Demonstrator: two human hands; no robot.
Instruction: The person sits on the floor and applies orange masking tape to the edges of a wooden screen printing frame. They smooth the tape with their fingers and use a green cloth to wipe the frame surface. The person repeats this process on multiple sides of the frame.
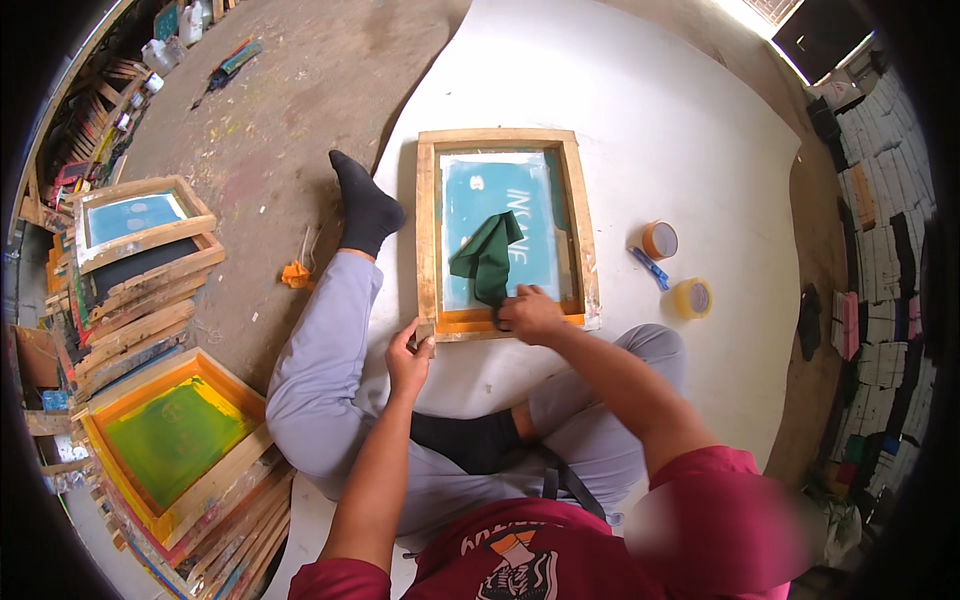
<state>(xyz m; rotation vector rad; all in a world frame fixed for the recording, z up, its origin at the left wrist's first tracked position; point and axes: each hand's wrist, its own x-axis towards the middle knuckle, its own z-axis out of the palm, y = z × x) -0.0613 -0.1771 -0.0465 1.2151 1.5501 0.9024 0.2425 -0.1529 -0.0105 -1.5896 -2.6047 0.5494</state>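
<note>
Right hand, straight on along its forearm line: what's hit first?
Likely the green cloth, its lower end at the right hand; height over the teal screen is unclear.

Brown floor (290, 90) (paint-stained), bright light (745, 18) upper right.

Maroon short-slv tee (600, 545) w/ shoe print (518, 578) on front; lt grey-lilac trousers (325, 390); blk socks (370, 208).
</note>
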